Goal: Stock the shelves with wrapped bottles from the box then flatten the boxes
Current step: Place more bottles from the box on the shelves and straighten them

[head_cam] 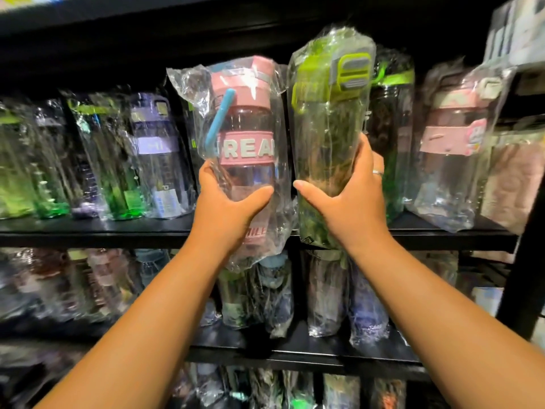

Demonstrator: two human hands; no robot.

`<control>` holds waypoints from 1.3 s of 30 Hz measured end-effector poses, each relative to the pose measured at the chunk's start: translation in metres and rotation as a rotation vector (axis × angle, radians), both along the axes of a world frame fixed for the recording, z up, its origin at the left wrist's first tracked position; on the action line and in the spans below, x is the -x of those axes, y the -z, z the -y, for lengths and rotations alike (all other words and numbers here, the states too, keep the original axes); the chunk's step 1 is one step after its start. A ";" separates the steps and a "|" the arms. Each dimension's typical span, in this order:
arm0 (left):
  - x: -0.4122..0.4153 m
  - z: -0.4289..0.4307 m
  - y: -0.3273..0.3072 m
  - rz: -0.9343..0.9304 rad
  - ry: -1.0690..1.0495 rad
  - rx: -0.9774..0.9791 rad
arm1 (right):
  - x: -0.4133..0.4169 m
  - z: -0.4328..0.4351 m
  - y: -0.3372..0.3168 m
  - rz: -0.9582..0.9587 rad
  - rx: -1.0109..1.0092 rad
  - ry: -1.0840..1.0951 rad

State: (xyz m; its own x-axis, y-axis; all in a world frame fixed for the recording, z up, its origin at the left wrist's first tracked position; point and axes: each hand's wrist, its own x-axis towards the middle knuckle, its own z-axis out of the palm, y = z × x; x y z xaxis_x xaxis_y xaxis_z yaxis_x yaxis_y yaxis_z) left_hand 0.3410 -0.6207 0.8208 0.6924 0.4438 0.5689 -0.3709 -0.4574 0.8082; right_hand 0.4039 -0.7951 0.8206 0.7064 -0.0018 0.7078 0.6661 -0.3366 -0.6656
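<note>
Both arms (153,305) in shot, bare right down to the frame edge. Left grip (227,202), right grip (351,202), and there, a slim silver ring (377,172) on the right grip's far finger.

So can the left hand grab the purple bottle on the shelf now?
Probably not yet: the left hand is gripping the pink bottle. Nothing stands in front of the purple bottle, so once freed it likely could.

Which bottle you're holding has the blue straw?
The pink bottle in the left hand: a blue straw lies slanted under its wrap. The green-lidded bottle in the right hand shows no straw.
</note>
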 end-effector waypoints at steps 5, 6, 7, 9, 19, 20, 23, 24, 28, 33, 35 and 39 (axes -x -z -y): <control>-0.003 0.005 0.004 0.006 -0.012 0.016 | -0.001 -0.001 0.002 0.000 0.020 -0.005; -0.003 0.004 0.006 0.008 -0.012 0.021 | 0.000 -0.002 0.003 -0.001 0.023 -0.005; -0.004 0.005 0.007 0.011 -0.007 0.026 | 0.000 -0.002 0.003 -0.001 0.025 0.000; -0.005 0.005 0.008 0.009 0.004 0.031 | 0.000 -0.003 0.005 0.001 0.030 0.012; -0.010 -0.017 -0.003 0.004 0.094 -0.021 | 0.001 -0.018 0.011 0.070 0.058 0.151; -0.011 -0.020 -0.005 0.006 0.104 -0.023 | 0.000 -0.021 0.011 0.073 0.053 0.169; -0.014 -0.030 -0.007 0.024 0.126 -0.021 | -0.004 -0.028 0.013 0.059 0.044 0.208; -0.016 -0.033 -0.008 0.023 0.130 -0.022 | -0.005 -0.030 0.014 0.050 0.042 0.218; -0.020 -0.041 -0.007 0.013 0.148 -0.020 | -0.012 -0.037 0.014 0.049 0.020 0.235; -0.027 -0.046 -0.002 -0.004 0.150 -0.027 | -0.020 -0.042 0.015 0.050 0.098 0.302; -0.030 -0.046 -0.001 -0.016 0.150 -0.034 | -0.023 -0.043 0.015 0.045 0.209 0.400; -0.031 -0.045 0.001 -0.018 0.148 -0.043 | -0.026 -0.047 0.017 0.047 0.352 0.577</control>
